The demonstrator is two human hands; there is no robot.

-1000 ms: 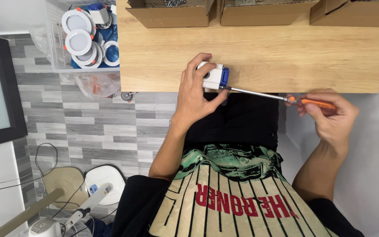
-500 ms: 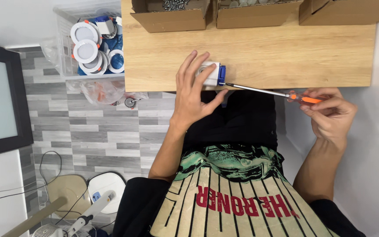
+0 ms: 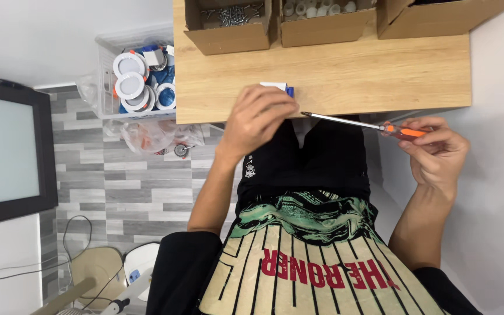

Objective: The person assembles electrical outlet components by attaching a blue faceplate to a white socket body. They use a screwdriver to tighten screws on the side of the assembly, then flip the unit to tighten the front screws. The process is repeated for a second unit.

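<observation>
1. The left hand (image 3: pixel 259 118) sits at the centre of the frame, on the near edge of the wooden table (image 3: pixel 345 76); its fingers curl closed over a small white and blue device (image 3: pixel 280 87), so that only the device's upper corner shows above the knuckles.
2. The right hand (image 3: pixel 435 151) is at the right of the frame, off the table edge; thumb and fingers are pinched shut around the orange handle of a screwdriver (image 3: pixel 357 123).
3. The screwdriver's metal shaft runs leftward and slightly up; its tip ends just right of the left hand, near the table edge, apart from the device.
4. Along the top of the frame stand three open cardboard boxes (image 3: pixel 231 32) on the table; the left one holds metal screws, the middle one small pale parts; the contents of the right one cannot be told.
5. At the upper left, beside the table, a clear plastic bin (image 3: pixel 107 70) holds round white lamp fittings (image 3: pixel 129 65); a clear bag (image 3: pixel 153 134) lies below it on the grey tiled floor (image 3: pixel 118 186).
6. A dark-framed panel (image 3: pixel 7 149) fills the left edge.
</observation>
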